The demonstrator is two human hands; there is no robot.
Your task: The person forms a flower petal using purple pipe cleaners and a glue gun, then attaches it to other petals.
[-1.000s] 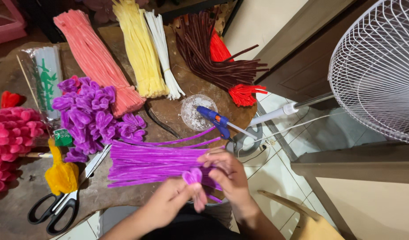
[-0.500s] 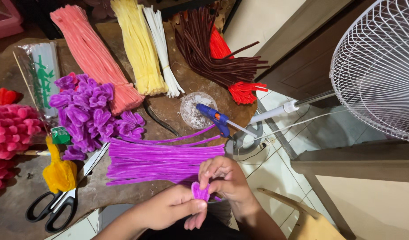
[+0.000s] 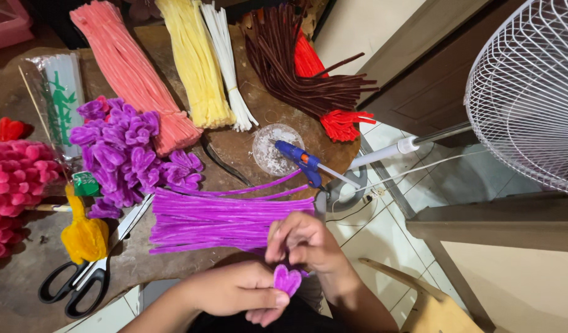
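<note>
My left hand (image 3: 237, 293) pinches a small purple petal (image 3: 287, 280) bent from a pipe cleaner, low in the middle of the view. My right hand (image 3: 305, 243) is curled just above it, its fingertips on the petal's top. Right behind both hands lies a bundle of straight purple pipe cleaners (image 3: 216, 219) on the brown table (image 3: 24, 277). A heap of finished purple petals (image 3: 126, 154) sits to the left of that bundle.
Bundles of pink (image 3: 126, 65), yellow (image 3: 194, 61), white (image 3: 228, 68), brown (image 3: 296, 68) and red (image 3: 342, 123) pipe cleaners fan across the back. A blue glue gun (image 3: 299, 160) rests by a clear dish (image 3: 274, 148). Black-handled scissors (image 3: 74, 280), a yellow piece (image 3: 83, 234), pink petals (image 3: 12, 179) lie left. A white fan (image 3: 530, 92) stands right.
Both hands have drawn back toward me from the purple bundle, carrying the petal with them. The petal now sits lower, between the left thumb and fingers.
</note>
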